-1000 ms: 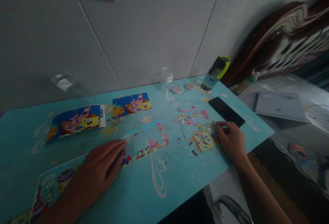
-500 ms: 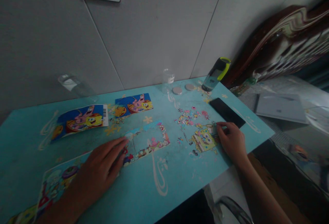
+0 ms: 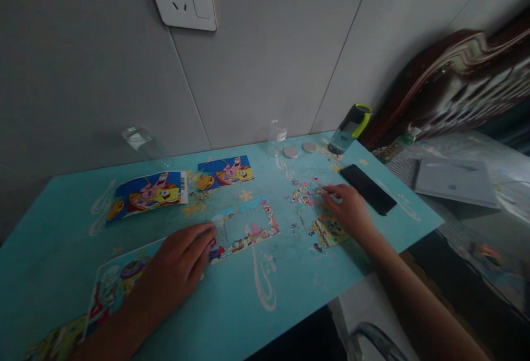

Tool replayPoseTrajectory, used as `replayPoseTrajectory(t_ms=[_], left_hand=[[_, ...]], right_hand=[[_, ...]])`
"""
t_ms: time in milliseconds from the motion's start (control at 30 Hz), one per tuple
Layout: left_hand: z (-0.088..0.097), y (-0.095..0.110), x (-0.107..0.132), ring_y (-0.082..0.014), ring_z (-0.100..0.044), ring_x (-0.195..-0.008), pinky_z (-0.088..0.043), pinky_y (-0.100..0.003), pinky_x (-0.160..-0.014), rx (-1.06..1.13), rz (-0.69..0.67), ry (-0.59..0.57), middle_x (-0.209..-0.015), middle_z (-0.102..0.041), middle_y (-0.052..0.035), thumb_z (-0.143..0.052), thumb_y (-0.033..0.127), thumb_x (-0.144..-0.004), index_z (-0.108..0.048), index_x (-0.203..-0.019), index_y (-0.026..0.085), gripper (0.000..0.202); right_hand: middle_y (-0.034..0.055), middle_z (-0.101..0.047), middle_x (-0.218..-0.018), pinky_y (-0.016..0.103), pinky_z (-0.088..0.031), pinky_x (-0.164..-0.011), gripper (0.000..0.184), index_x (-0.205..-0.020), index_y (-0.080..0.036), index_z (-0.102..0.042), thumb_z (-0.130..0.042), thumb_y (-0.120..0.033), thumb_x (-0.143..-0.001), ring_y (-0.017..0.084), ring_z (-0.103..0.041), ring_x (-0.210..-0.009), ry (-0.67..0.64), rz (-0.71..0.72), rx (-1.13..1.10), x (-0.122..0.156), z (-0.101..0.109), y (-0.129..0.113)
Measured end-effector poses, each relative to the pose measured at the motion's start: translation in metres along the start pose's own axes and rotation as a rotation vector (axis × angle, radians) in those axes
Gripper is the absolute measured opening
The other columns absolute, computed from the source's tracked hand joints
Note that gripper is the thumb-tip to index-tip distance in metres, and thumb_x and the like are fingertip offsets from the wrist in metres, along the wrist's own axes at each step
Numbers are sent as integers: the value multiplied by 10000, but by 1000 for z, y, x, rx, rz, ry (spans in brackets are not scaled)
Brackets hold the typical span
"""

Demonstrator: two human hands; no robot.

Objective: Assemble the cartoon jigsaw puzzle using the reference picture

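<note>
My left hand (image 3: 178,264) lies flat on the turquoise table (image 3: 62,228), fingers stretched out, fingertips at the left edge of a partly joined puzzle frame (image 3: 248,228). My right hand (image 3: 348,209) rests over a joined yellow cartoon puzzle patch (image 3: 327,231), its fingers reaching into a scatter of loose puzzle pieces (image 3: 302,192). The fingers are curled down on the pieces; whether one is pinched I cannot tell.
Two cartoon picture cards (image 3: 149,192) (image 3: 226,170) lie at the back, a larger printed sheet (image 3: 111,289) under my left wrist. A black phone (image 3: 366,187), a green-capped bottle (image 3: 350,129), two round lids (image 3: 300,150), clear cups (image 3: 277,129) (image 3: 138,140) stand near the wall. A bed is to the right.
My right hand moved left and away from the phone's side, over the yellow patch to the loose pieces. The left hand stayed put. The camera tilted up, showing more of the wall socket.
</note>
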State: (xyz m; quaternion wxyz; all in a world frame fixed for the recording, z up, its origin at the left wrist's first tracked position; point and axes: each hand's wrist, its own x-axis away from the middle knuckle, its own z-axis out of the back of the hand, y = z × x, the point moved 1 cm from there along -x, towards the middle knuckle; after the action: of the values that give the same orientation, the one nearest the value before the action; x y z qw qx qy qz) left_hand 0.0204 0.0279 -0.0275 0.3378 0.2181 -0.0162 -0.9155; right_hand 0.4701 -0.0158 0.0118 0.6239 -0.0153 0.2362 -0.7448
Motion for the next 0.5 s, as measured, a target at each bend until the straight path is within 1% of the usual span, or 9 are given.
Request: replayPoseTrajectory(t_ms=[67, 167, 267, 333, 400, 500], left_hand=[[0, 1, 0, -264, -611, -1238, -482, -460, -1108, -5, -5, 7, -1406, -601, -100, -533, 232, -992, -607, -1364, 219, 380], [5, 6, -2, -256, -612, -1214, -491, -453, -1083, -27, -34, 25, -1372, -614, -111, -530, 193, -991, -605, -1347, 196, 364], [16, 16, -8, -262, -631, -1142, -529, -448, -1000, -105, -122, 83, -1288, -653, -140, -552, 133, -966, -626, -1291, 134, 333], [23, 24, -14, -279, -654, -1054, -550, -476, -923, -182, -204, 105, -1209, -689, -155, -573, 124, -948, -652, -1239, 107, 302], [29, 32, -16, -266, -662, -1014, -557, -469, -886, -196, -226, 91, -1172, -708, -139, -569, 161, -959, -666, -1221, 131, 281], [37, 44, -7, -235, -673, -1012, -553, -458, -921, -192, -266, 55, -1116, -725, -102, -557, 236, -985, -696, -1167, 198, 233]], right_hand=[[127, -747, -1059, 403, -494, -875, 360, -1160, -207, -776, -582, -418, -943, 269, -677, -930, -51, 13, -2, -19, -7, -7], [116, -761, -1003, 396, -504, -833, 345, -1092, -233, -806, -657, -459, -878, 267, -686, -880, -90, 12, -14, -36, -15, -8], [110, -773, -934, 383, -510, -741, 352, -1022, -214, -819, -694, -479, -829, 261, -688, -791, -114, -23, -44, -44, -20, -2], [97, -778, -865, 365, -507, -667, 344, -965, -195, -820, -708, -480, -807, 251, -686, -712, -140, -59, -84, -47, -21, 3], [83, -775, -797, 352, -501, -612, 328, -907, -187, -815, -727, -477, -782, 242, -679, -649, -161, -95, -130, -50, -22, 7], [86, -773, -773, 355, -495, -587, 329, -883, -178, -804, -744, -476, -757, 249, -680, -635, -145, -135, -172, -53, -22, 10]])
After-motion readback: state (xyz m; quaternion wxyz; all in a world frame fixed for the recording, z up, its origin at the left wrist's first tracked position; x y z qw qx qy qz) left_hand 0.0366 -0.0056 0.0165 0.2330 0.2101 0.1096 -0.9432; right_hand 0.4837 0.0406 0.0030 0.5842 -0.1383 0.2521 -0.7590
